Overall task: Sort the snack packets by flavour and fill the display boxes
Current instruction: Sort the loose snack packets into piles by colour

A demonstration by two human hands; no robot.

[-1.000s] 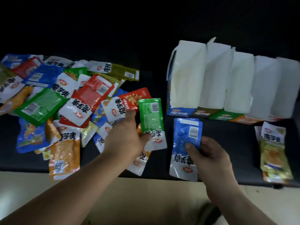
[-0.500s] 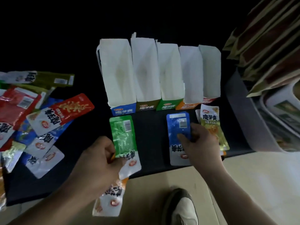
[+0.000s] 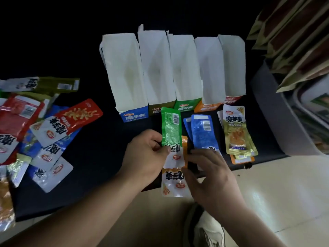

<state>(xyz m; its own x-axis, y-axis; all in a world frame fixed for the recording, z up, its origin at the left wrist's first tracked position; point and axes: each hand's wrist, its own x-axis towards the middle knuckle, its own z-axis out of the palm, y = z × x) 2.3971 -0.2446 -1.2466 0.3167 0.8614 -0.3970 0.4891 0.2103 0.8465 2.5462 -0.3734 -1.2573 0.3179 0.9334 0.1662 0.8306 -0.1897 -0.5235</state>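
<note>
Head view: left hand (image 3: 147,154) fingers pinch the white near end of the green packet (image 3: 171,129). The orange packet (image 3: 173,182) is stacked under it and pokes out nearward past the table (image 3: 99,139) edge. Right hand (image 3: 211,177) fingers are loosely spread at the orange packet's right edge; can't tell if they grip. Both long axes run straight away from the fingers. Blue packets (image 3: 203,132) lie just beyond the right fingers. Green box (image 3: 186,106) sits directly past the green packet's far end, so the left hand is nearer.
</note>
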